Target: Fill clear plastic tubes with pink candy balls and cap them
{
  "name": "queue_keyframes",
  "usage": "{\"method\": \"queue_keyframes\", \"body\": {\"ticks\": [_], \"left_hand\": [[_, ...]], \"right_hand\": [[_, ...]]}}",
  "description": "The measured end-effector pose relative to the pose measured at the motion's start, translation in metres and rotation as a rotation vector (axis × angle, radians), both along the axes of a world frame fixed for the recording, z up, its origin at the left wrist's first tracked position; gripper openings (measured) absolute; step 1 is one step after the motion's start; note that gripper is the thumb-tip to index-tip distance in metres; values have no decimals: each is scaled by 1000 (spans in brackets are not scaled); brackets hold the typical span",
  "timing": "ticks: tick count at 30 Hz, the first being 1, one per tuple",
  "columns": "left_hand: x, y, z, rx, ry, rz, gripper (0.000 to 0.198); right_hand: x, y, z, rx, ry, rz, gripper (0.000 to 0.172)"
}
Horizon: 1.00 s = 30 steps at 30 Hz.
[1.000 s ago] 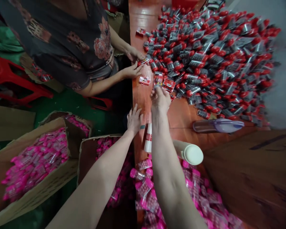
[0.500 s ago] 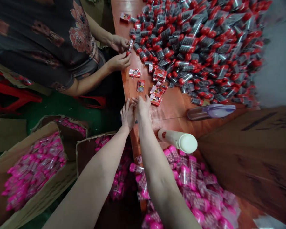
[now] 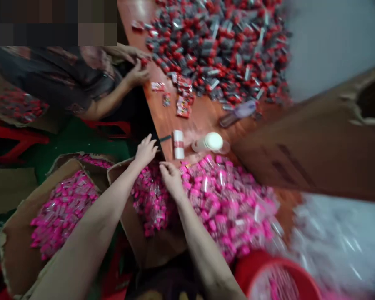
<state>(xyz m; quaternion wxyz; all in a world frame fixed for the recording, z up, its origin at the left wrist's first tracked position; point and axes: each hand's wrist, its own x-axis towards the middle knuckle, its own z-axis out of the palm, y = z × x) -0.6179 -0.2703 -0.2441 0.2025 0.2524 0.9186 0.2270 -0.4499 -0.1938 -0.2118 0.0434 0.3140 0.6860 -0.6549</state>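
Observation:
My left hand [image 3: 146,150] is open, its fingers spread, over the near side of a cardboard box [image 3: 128,216] beside the table. It holds nothing I can see. My right hand [image 3: 172,179] hovers at the table edge, by the left side of a heap of pink-capped clear containers [image 3: 225,200]. Its fingers are loosely bent, with nothing visible in them. More small pink-capped containers [image 3: 151,196] lie in the box below both hands. A white roll with a red band [image 3: 178,144] lies just beyond my right hand.
A co-worker's hands [image 3: 139,71] hold a small red item at the left table edge. Red packets [image 3: 184,102] lie near a large red-capped heap [image 3: 212,54]. A white-lidded bottle [image 3: 213,141], purple-topped container [image 3: 242,109], cardboard box [image 3: 293,154] and red bucket [image 3: 287,266] stand right.
Both my hands have drawn back from the red packets toward me, and moved apart. The view has shifted, bringing the red bucket and clear plastic bags into sight.

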Motion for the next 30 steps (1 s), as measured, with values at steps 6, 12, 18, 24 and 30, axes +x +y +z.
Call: {"method": "queue_keyframes", "body": {"ticks": [6, 12, 18, 24, 30], "left_hand": [[118, -44, 17, 196, 47, -124, 40], [240, -75, 17, 309, 35, -211, 38], [307, -130, 38, 236, -80, -410, 35], [326, -144, 66, 211, -185, -637, 36], [381, -116, 90, 273, -210, -665, 36]], "right_hand": [[179, -63, 20, -142, -344, 147, 26], [324, -67, 65, -88, -487, -101, 26], [409, -79, 91, 46, -431, -521, 35], [475, -44, 78, 308, -469, -807, 47], [569, -2, 38, 508, -657, -904, 37]]}}
